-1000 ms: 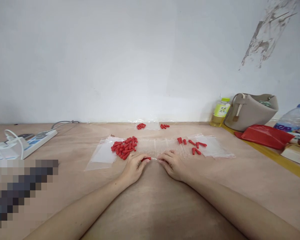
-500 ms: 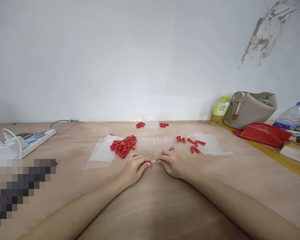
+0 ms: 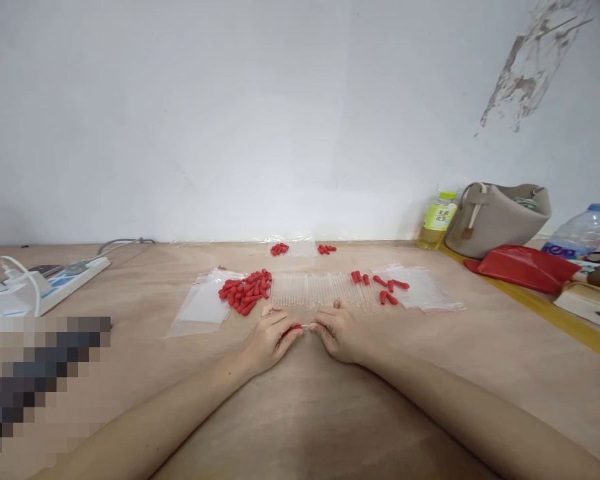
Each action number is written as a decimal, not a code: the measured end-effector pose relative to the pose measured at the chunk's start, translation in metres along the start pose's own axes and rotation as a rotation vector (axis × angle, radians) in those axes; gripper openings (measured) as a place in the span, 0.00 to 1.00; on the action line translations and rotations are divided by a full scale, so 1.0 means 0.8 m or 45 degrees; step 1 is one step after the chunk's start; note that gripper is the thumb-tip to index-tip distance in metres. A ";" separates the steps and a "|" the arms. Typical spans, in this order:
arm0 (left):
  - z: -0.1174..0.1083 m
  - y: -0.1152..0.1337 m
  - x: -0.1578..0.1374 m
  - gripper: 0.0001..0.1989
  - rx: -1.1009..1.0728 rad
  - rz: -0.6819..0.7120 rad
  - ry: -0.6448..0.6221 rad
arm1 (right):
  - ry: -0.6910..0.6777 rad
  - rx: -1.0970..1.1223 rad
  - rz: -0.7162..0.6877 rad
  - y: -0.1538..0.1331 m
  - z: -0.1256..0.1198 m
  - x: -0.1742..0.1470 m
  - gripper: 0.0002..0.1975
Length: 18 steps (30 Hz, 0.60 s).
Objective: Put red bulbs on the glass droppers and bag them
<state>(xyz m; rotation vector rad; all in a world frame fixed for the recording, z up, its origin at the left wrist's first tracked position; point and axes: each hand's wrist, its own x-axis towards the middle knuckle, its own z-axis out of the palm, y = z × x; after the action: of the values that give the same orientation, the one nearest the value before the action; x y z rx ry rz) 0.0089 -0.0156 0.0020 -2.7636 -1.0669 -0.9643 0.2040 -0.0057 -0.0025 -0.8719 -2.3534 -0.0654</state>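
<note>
Between finger and thumb of my left hand (image 3: 273, 337) is a red rubber bulb (image 3: 296, 327), mostly covered by the fingers. My right hand (image 3: 339, 330) pinches a thin clear glass tube (image 3: 306, 326), a dropper pipette by its look. The tube's end meets the bulb; how far it goes in is hidden. Just beyond the hands lies a row of clear glass tubes (image 3: 305, 289). A pile of red bulbs (image 3: 246, 291) sits at the row's left end. Several loose red bulbs (image 3: 391, 286) lie at its right end.
Clear plastic bags (image 3: 197, 307) lie left, and others (image 3: 430, 290) right. Small red bulb groups (image 3: 280, 249) lie near the wall. A power strip (image 3: 75, 283) stands left. At right are a tea bottle (image 3: 437, 221), a grey bag (image 3: 500, 220), a red packet (image 3: 527, 269) and a water bottle (image 3: 580, 232).
My hands have come slightly closer together, and less of the glass tube shows between them. More of the red bulb is visible at my left fingertips. The view has shifted a little.
</note>
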 end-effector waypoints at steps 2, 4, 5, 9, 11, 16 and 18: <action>0.001 0.000 0.000 0.09 -0.005 0.012 -0.011 | -0.014 -0.007 0.002 0.001 0.002 0.001 0.13; 0.001 0.000 0.002 0.09 -0.014 0.025 -0.033 | -0.035 -0.018 -0.001 0.001 0.002 0.002 0.13; 0.001 0.000 0.003 0.09 -0.017 0.026 -0.044 | -0.048 -0.015 -0.002 0.001 0.001 0.003 0.13; -0.002 -0.004 0.008 0.08 -0.008 -0.027 -0.039 | -0.125 0.039 -0.010 0.001 -0.010 0.009 0.13; -0.005 -0.008 0.010 0.08 -0.004 -0.066 -0.003 | -0.184 0.070 -0.034 0.000 -0.017 0.012 0.13; -0.008 -0.014 0.010 0.10 0.073 -0.102 0.079 | -0.238 -0.079 -0.017 0.010 -0.037 0.021 0.11; -0.008 -0.015 0.008 0.16 0.128 -0.164 0.136 | -0.181 -0.120 0.133 0.030 -0.046 0.025 0.10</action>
<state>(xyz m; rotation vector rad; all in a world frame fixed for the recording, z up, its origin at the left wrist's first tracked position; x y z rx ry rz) 0.0019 -0.0043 0.0084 -2.5596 -1.2524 -1.0283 0.2264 0.0150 0.0343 -1.0759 -2.4482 -0.0745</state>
